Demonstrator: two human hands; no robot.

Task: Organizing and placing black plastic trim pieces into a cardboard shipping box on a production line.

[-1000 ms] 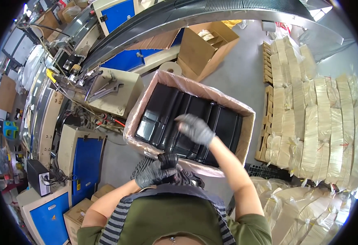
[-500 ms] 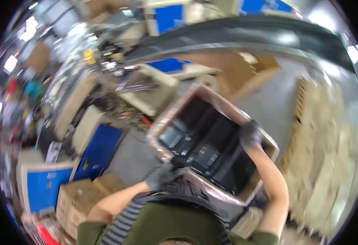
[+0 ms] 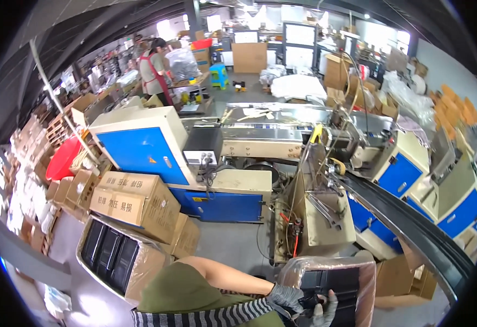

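A carton lined with clear plastic (image 3: 365,289) stands at the lower right, holding black flat parts (image 3: 330,279). My left forearm reaches across to it. My left hand (image 3: 285,297), in a grey glove, is over the near left side of the carton, its fingers closed around something dark that I cannot make out. Beside it, at the lower edge, my right hand (image 3: 324,313) shows gloved fingers with light tips, raised and apart above the black parts. The rest of that hand is cut off.
A second lined carton (image 3: 132,272) of black parts stands at left, beside stacked brown cartons (image 3: 135,204). Ahead is a machine with blue-doored cabinets (image 3: 140,152). A long dark rail (image 3: 413,223) slants down at right, above an open brown box (image 3: 407,283). Another person (image 3: 152,73) stands far left.
My view has swung up and left, so the carton now sits at the lower right. My right hand has left the carton's right rim and is now close beside my left hand.
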